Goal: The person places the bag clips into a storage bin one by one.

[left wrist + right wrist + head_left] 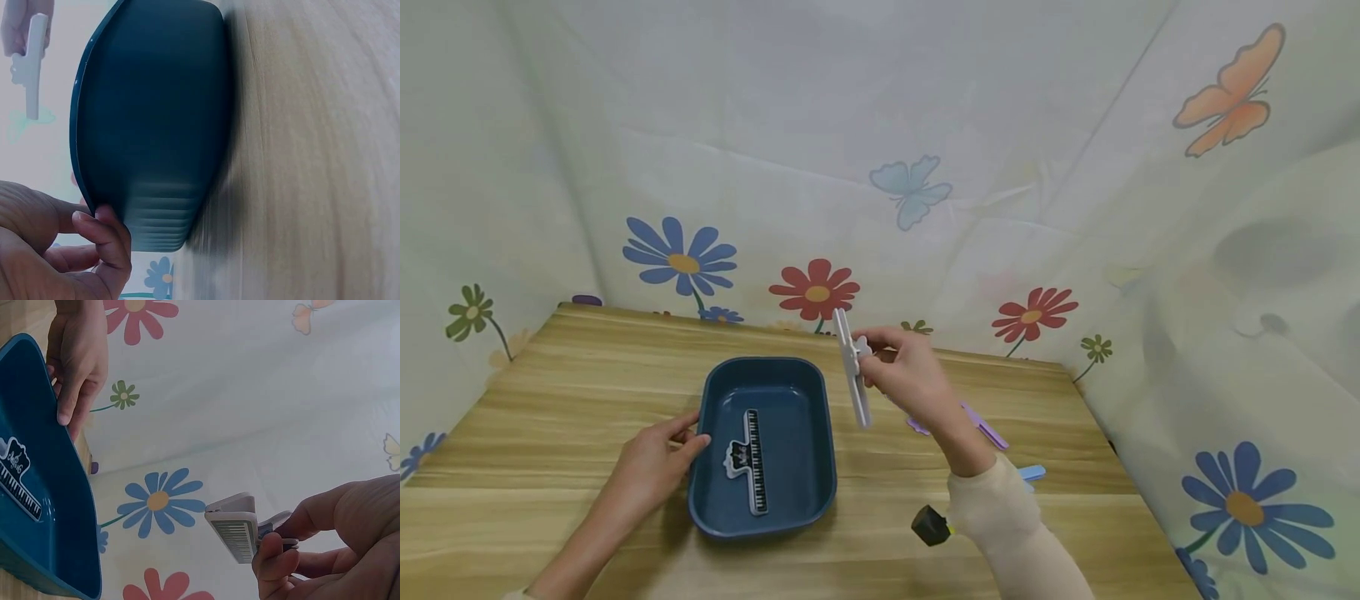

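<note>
My right hand (913, 375) pinches a white clip (851, 367) by its small handles, thumb on one side and fingers on the other. The clip hangs in the air, above and to the right of a dark blue tray (797, 425), its long bar close to upright. In the right wrist view the clip's ridged long face (234, 537) shows. At the tray's left side, my left hand (651, 462) grips the rim between thumb and fingers. Inside the tray lies a clip with a piano-key pattern (757, 467), black and white.
Right of the tray, partly behind my right forearm, a purple clip (985, 425) and a light blue clip (1033, 473) lie on the wooden table (880, 550). A black object (931, 527) with a yellow bit sits by my sleeve. Flower-printed cloth (760, 200) surrounds the table's far edges.
</note>
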`<state>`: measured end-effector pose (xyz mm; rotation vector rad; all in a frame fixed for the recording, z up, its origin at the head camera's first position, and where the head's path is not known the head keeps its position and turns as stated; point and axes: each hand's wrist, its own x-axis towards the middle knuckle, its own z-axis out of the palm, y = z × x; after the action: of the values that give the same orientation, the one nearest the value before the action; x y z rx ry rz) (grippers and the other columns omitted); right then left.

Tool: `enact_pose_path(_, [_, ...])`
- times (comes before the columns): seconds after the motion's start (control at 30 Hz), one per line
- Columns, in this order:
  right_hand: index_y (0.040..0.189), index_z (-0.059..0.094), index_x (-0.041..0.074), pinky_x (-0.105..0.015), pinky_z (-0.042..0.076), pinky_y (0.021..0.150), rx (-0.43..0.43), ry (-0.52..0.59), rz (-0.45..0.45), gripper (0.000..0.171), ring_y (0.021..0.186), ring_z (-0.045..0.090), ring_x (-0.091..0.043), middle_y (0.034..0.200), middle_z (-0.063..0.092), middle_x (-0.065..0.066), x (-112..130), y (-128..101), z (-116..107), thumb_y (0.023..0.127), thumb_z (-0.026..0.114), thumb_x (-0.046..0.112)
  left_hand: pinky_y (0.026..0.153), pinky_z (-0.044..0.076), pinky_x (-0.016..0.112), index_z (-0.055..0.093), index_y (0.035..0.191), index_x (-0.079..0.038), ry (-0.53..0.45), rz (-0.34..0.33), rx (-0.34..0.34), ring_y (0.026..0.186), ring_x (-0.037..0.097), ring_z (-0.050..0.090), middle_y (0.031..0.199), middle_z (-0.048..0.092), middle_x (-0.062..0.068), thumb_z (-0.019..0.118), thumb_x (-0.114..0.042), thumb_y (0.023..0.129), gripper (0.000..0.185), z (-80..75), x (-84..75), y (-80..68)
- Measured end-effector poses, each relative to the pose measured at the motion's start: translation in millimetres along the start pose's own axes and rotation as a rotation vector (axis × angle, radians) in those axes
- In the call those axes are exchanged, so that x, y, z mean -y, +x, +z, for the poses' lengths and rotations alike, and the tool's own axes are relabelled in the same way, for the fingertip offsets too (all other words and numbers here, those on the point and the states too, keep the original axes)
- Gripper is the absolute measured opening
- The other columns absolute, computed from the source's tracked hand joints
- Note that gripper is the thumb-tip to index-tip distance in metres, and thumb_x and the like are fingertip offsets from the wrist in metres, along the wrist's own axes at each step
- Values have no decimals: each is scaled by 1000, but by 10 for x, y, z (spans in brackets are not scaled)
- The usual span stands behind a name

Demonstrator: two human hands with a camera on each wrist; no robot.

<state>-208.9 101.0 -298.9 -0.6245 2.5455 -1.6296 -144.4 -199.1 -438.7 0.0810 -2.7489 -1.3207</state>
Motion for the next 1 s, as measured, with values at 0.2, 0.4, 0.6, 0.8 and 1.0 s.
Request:
enact_pose_path(0.2, [127,70,0,-31,51,69,24,10,11,36,81,67,-22,106,65,-15,17,32,106,93,58,0,63,47,33,52,140,16,10,7,4,95,36,71,95,67,12,66,-13,101,51,-5,6,4])
enact_pose_path(0.4, [125,70,-1,-28,47,63,43,23,2,34,75,65,-31,102,64,-15,30,48,211,93,57,-1,64,47,34,52,140,17,13,9,4,94,35,71,94,67,11,66,-13,101,51,0,18,7])
enact_pose_path(0.6, [125,69,-1,-27,46,62,75,17,-26,33,76,64,-35,100,63,-13,27,69,321,95,57,0,65,47,33,53,138,17,15,21,-7,92,33,71,93,68,11,67,-13,100,51,12,30,15])
enact_pose_path(0.8, [126,69,-1,-27,51,65,83,14,-29,33,74,64,-22,99,62,-12,68,78,425,95,58,-1,65,47,34,53,138,17,13,20,-2,94,35,71,93,68,11,66,-12,100,50,14,25,8])
enact_pose_path(1.0, [127,69,1,-31,58,70,78,-3,-16,32,74,65,-18,100,64,-9,121,85,501,96,59,0,66,47,35,52,140,16,13,16,2,97,38,71,94,68,12,66,-13,101,50,3,0,3])
